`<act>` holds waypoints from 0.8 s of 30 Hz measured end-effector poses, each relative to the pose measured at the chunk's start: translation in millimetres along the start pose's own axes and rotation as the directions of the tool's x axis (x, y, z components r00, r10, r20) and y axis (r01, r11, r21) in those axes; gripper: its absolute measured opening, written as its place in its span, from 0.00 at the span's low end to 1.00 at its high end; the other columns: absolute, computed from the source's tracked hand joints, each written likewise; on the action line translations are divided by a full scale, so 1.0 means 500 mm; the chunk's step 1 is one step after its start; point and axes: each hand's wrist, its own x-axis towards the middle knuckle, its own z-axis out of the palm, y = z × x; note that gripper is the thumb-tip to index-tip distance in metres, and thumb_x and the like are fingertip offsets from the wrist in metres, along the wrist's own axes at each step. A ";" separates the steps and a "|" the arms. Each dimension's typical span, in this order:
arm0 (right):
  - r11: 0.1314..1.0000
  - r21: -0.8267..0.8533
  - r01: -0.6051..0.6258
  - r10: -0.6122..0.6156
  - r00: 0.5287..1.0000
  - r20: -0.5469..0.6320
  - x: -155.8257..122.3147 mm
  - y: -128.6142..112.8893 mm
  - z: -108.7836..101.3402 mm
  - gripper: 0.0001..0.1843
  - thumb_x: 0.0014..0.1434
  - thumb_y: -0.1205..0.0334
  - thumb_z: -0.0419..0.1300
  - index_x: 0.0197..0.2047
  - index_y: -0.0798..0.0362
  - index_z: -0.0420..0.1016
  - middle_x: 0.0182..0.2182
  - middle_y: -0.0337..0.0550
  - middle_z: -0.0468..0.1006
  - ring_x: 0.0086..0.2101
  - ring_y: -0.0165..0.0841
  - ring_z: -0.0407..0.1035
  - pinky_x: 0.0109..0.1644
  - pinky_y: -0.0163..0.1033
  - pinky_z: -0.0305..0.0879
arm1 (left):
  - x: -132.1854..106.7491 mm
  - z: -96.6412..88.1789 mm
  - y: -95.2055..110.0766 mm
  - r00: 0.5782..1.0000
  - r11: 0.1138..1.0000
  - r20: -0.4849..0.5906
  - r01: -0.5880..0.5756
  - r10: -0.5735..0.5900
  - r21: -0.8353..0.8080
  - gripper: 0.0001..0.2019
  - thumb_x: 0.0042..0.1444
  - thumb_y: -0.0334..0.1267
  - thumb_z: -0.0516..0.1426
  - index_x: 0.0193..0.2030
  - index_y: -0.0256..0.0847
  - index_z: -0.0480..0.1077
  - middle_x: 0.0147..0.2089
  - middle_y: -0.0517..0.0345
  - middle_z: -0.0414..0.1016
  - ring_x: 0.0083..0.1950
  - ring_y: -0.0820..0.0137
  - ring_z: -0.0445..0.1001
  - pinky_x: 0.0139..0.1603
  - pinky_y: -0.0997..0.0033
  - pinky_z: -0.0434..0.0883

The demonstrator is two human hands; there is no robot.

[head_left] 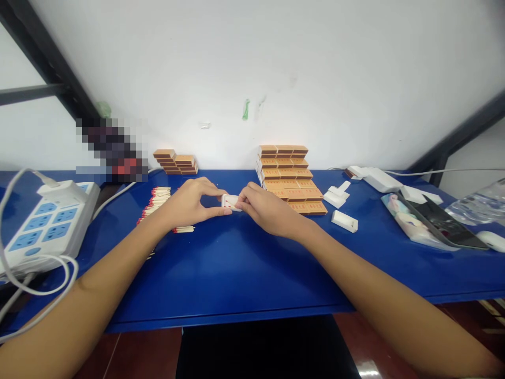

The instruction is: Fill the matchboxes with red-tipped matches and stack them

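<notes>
Between my two hands is a small white matchbox tray (230, 202), with a few red spots showing on it. My left hand (194, 201) pinches its left end between thumb and fingers. The fingertips of my right hand (265, 208) are closed on its right end. Loose matches (158, 200) with red heads lie in a heap beside and partly behind my left hand. Behind my right hand, brown matchboxes (290, 181) rise in stepped rows against the wall. A smaller stack of matchboxes (176, 162) stands at the back left.
Right of the stepped rows lie a white tray (344, 221) and folded white card pieces (337, 195). Farther right are white boxes (381, 180), a dark phone (442, 221) and clear plastic (479, 202). A power strip (51, 223) with looping white cables occupies the left side.
</notes>
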 end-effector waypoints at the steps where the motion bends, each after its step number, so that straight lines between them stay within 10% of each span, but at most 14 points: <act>1: 1.000 0.014 0.004 -0.004 1.000 0.001 -0.001 -0.001 -0.003 0.09 0.79 0.60 0.54 0.45 0.50 0.72 0.45 0.44 0.74 0.39 0.36 0.70 0.46 0.44 0.65 | 0.000 -0.001 0.000 1.000 1.000 -0.002 0.003 -0.003 0.000 0.23 0.62 0.62 0.70 0.53 0.48 0.88 0.45 0.51 0.88 0.45 0.58 0.82 0.50 0.58 0.75; 9: 0.997 0.062 0.037 -0.040 0.998 0.043 -0.007 -0.006 -0.019 0.04 0.74 0.66 0.60 0.43 0.51 0.74 0.44 0.44 0.75 0.40 0.35 0.70 0.45 0.42 0.64 | -0.001 -0.003 0.004 1.000 0.999 0.017 0.007 -0.006 -0.040 0.21 0.61 0.60 0.71 0.51 0.48 0.89 0.45 0.52 0.89 0.45 0.59 0.82 0.49 0.59 0.75; 24: 0.994 0.096 0.061 -0.037 0.971 -0.235 0.011 0.000 -0.020 0.09 0.74 0.62 0.61 0.40 0.51 0.80 0.38 0.44 0.78 0.37 0.35 0.70 0.44 0.43 0.64 | 0.003 -0.010 0.002 0.998 1.000 -0.059 -0.008 0.008 0.012 0.21 0.63 0.61 0.69 0.51 0.49 0.88 0.45 0.52 0.89 0.45 0.57 0.79 0.51 0.56 0.73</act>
